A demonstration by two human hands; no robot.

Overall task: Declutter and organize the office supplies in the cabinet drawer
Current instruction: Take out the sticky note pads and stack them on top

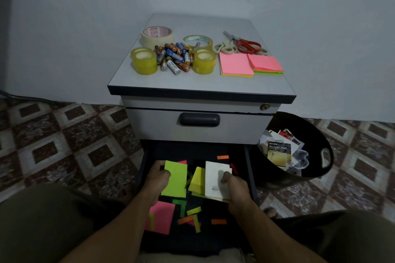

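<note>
Drawer (192, 149) beneath my hands: left hand (157, 177) grips a green pad (176, 179), right hand (234, 186) grips a white pad (213, 177), yellow pad (197, 179) between.

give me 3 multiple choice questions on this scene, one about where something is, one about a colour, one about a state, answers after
1. Where does the pile of batteries lie?
A. in the bin
B. on the cabinet top, between the yellow tape rolls
C. in the bottom drawer

2. What colour is the sticky note pad that the left hand holds?
A. pink
B. orange
C. green

3. How is the upper drawer with the dark handle?
A. shut
B. pulled halfway out
C. taken out

Answers:
1 B, the batteries are heaped between the tape rolls on the top.
2 C, the pad in its grip is bright green.
3 A, its front sits closed against the cabinet body.
</note>
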